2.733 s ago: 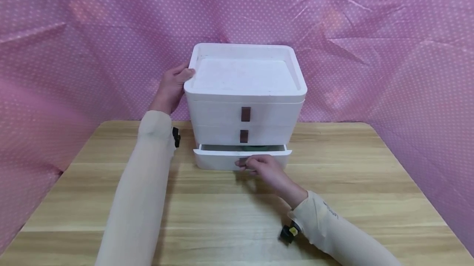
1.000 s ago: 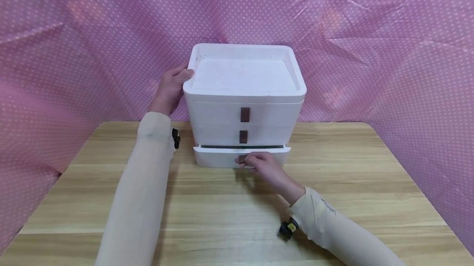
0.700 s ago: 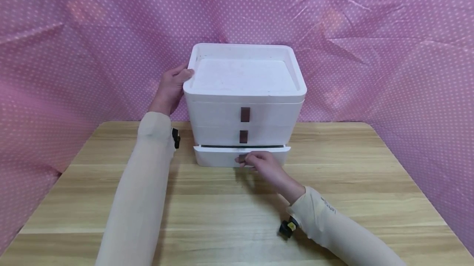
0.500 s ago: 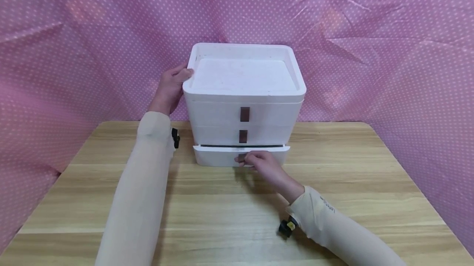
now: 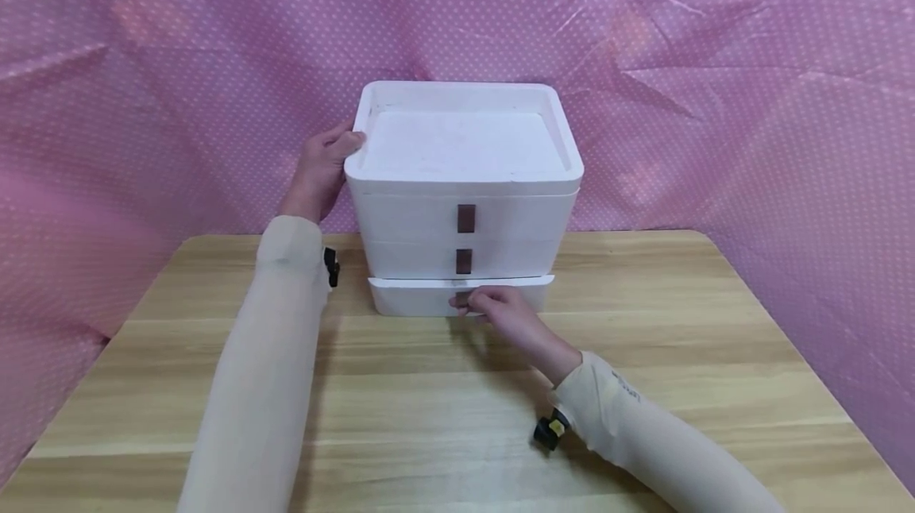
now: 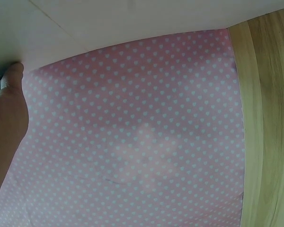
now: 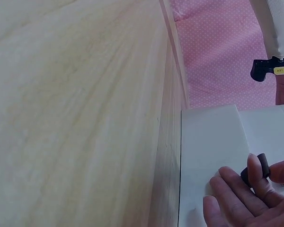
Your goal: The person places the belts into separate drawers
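Observation:
A white plastic drawer cabinet (image 5: 468, 148) with three stacked drawers stands near the table's back edge. My left hand (image 5: 322, 167) holds its upper left rim, thumb over the edge; the fingers behind are partly hidden. At the front, my right hand (image 5: 503, 314) pinches the brown pull tab (image 7: 254, 170) of the bottom drawer (image 5: 411, 298) between thumb and index finger, its other fingers extended along the white front in the right wrist view. That drawer's front juts slightly forward, with no dark opening visible above it. Both upper drawers (image 5: 411, 219) sit flush.
A wooden table (image 5: 400, 418) carries the cabinet. Pink dotted cloth (image 5: 643, 100) hangs close behind it and along both sides. The cabinet's top is a shallow tray with a raised rim. Small black cameras (image 5: 550, 430) sit on both wrists.
The bottom drawer has slid inward from a wide gap to nearly flush, my right hand moving with it on the tab. My left hand keeps its hold. The view has shifted slightly.

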### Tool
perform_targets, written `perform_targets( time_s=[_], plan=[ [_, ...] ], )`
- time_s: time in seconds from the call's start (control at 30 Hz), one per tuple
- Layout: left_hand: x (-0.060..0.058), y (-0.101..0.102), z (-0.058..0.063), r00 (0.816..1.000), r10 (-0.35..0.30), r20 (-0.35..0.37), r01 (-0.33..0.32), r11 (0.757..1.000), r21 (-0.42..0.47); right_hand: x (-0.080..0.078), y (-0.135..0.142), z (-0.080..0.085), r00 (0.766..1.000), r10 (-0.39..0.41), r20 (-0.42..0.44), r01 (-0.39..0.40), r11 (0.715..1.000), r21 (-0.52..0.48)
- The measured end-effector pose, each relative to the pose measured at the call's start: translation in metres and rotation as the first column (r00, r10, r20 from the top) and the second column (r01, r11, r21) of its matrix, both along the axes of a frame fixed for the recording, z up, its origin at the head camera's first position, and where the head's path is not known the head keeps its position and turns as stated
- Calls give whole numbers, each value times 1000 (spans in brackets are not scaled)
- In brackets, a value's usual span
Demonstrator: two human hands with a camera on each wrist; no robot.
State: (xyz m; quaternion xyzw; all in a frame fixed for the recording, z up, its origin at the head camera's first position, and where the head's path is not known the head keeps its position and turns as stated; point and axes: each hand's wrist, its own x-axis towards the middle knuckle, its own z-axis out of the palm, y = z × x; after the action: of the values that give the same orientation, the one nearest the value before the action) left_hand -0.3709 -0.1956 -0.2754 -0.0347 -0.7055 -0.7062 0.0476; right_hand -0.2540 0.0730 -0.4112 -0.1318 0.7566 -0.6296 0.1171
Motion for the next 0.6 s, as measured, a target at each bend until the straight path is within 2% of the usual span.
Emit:
perform_targets(
  time_s=[0.23, 0.6],
  plan=[
    [2, -1, 0, 1000, -2, 22, 3, 1000, -18, 0, -2, -1, 1000, -6, 8, 6, 1000, -13],
    [0, -1, 0, 1000, -13, 14, 13, 1000, 4, -3, -2, 0, 1000, -14, 6, 14, 1000, -18]
  ],
)
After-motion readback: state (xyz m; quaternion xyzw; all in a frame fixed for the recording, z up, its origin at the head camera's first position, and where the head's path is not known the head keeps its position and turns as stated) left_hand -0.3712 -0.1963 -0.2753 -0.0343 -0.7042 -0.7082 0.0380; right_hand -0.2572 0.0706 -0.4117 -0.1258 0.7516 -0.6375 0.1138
